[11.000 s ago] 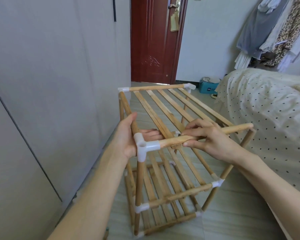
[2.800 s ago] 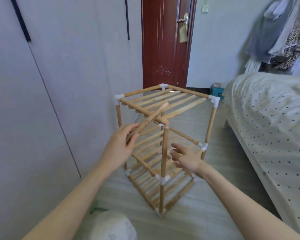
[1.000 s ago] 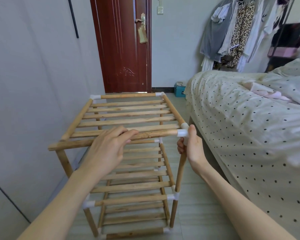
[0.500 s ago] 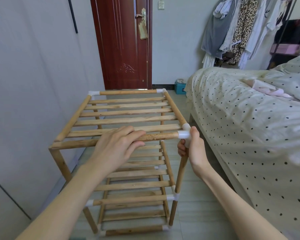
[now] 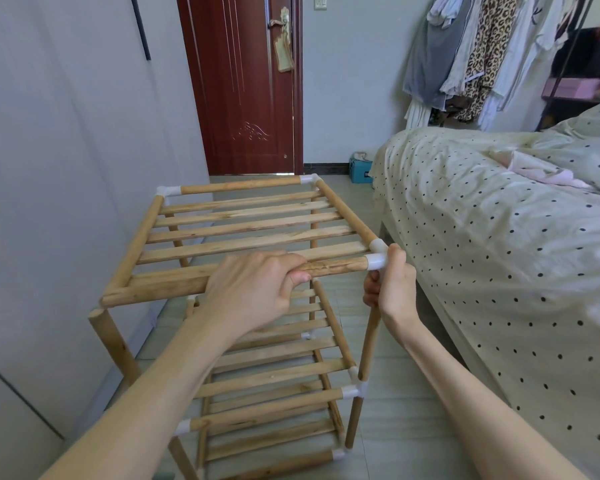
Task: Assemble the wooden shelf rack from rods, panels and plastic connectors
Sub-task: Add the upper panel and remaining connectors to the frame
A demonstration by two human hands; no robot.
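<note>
Wood rod [image 5: 160, 284], clamped in left hand [image 5: 253, 289], could slip from the connector [image 5: 376, 259] the right hand [image 5: 392, 289] pinches.

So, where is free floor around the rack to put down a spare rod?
Bare floor lies between the rack and the bed, and ahead toward the door. It is tight on the rack's left, against the wall.

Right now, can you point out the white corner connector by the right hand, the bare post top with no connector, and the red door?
white corner connector [image 5: 377, 255], head view, on its front sleeve.
bare post top [image 5: 96, 314], head view, on the rounded end.
red door [image 5: 243, 81], head view, mid-panel.
</note>
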